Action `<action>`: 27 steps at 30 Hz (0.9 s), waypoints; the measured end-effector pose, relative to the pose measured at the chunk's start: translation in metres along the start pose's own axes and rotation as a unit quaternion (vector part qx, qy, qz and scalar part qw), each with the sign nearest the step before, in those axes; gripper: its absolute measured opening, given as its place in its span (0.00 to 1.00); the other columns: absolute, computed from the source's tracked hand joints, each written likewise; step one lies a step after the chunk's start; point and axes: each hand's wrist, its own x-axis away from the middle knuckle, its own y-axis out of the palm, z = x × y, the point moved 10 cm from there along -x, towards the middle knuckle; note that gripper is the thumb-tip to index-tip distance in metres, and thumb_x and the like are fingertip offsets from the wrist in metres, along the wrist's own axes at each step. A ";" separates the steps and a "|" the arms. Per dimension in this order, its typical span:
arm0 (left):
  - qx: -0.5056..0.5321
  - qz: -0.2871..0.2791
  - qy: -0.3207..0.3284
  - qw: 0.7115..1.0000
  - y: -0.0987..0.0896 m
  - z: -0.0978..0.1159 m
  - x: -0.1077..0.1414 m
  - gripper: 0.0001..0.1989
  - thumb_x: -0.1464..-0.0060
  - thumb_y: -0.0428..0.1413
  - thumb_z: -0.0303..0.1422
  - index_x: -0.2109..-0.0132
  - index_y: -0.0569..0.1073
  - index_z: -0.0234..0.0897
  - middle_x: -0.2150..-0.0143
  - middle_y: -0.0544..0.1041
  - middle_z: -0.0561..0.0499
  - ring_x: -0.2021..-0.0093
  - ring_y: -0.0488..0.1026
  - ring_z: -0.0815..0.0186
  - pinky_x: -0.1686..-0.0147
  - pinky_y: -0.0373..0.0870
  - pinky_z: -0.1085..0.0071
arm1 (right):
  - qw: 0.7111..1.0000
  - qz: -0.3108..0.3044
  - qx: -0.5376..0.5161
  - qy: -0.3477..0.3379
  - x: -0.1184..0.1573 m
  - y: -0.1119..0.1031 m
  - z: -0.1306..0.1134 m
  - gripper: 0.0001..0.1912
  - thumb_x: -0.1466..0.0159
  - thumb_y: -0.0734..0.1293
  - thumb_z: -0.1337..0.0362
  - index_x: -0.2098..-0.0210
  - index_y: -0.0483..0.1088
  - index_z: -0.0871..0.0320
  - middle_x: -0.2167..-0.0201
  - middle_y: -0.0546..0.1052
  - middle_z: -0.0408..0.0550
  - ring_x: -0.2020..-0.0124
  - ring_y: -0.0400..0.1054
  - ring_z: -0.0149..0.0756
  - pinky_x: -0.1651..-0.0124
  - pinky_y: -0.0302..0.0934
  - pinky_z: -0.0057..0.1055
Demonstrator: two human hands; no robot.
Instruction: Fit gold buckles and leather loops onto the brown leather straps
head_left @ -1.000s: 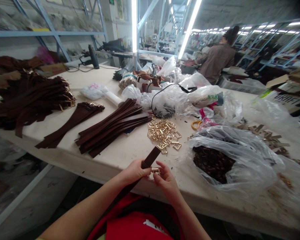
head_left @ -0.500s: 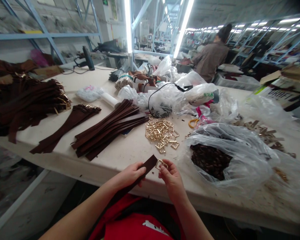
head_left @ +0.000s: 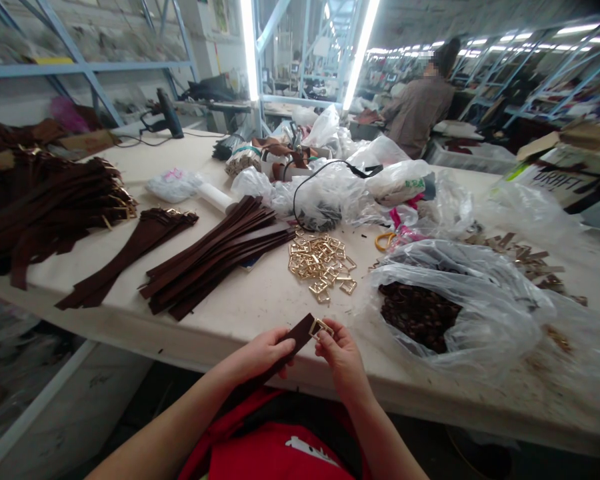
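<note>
Near the table's front edge, my left hand [head_left: 275, 352] grips a dark brown strap [head_left: 298, 335] between thumb and fingers, its end pointing up and to the right. A gold rectangular buckle [head_left: 320, 328] is pinched in my right hand [head_left: 339, 350], right at the strap's end. Whether the strap passes through the buckle frame is too small to tell. Beyond my hands lies a pile of gold buckles [head_left: 320, 263]. Left of it is a fan of brown straps [head_left: 215, 257], and farther left a smaller bundle [head_left: 130, 257].
An open plastic bag [head_left: 485, 320] of small dark pieces lies at the right. Orange-handled scissors [head_left: 384, 241] rest behind it. Plastic bags [head_left: 330, 193] cover the middle back. A large strap heap [head_left: 45, 200] is at the left. A person [head_left: 416, 110] stands beyond the table.
The buckle and the strap end have come closer together and now overlap in view. Both hands keep their holds. The whole view has shifted slightly.
</note>
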 end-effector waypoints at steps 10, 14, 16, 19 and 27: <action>-0.045 -0.027 0.010 0.999 0.005 -0.001 0.006 0.13 0.47 0.46 0.42 0.63 0.65 0.35 0.72 0.70 0.54 0.78 0.67 0.72 0.79 0.62 0.78 | 0.993 0.012 -0.088 0.077 0.002 0.001 0.013 0.19 0.55 0.74 0.62 0.64 0.68 0.55 0.71 0.72 0.39 0.80 0.62 0.21 0.77 0.60 0.21; -0.126 -0.011 0.047 0.991 0.003 0.009 0.009 0.15 0.46 0.45 0.41 0.63 0.68 0.34 0.73 0.69 0.54 0.77 0.67 0.71 0.75 0.62 0.77 | 0.983 -0.017 -0.129 0.133 0.011 0.014 0.021 0.19 0.55 0.74 0.63 0.64 0.69 0.55 0.72 0.72 0.38 0.79 0.63 0.19 0.77 0.60 0.17; -0.162 -0.001 0.058 0.985 0.003 0.013 0.009 0.15 0.45 0.44 0.40 0.63 0.69 0.35 0.74 0.69 0.54 0.77 0.66 0.71 0.75 0.62 0.77 | 0.981 -0.028 -0.130 0.141 0.014 0.019 0.025 0.19 0.55 0.74 0.63 0.63 0.69 0.55 0.72 0.72 0.38 0.79 0.63 0.20 0.76 0.60 0.18; -0.171 0.004 0.078 0.982 0.006 0.019 0.006 0.15 0.45 0.43 0.40 0.62 0.70 0.35 0.71 0.71 0.53 0.76 0.67 0.71 0.75 0.62 0.77 | 0.983 -0.046 -0.111 0.139 0.018 0.026 0.031 0.20 0.54 0.74 0.61 0.63 0.69 0.57 0.73 0.73 0.40 0.79 0.63 0.21 0.76 0.60 0.19; -0.107 -0.036 0.056 0.992 0.011 0.014 0.002 0.11 0.49 0.48 0.36 0.65 0.70 0.33 0.70 0.72 0.52 0.75 0.69 0.69 0.74 0.65 0.76 | 0.992 -0.037 -0.081 0.085 0.016 0.029 0.022 0.18 0.52 0.72 0.58 0.64 0.67 0.57 0.75 0.73 0.39 0.82 0.61 0.20 0.78 0.58 0.20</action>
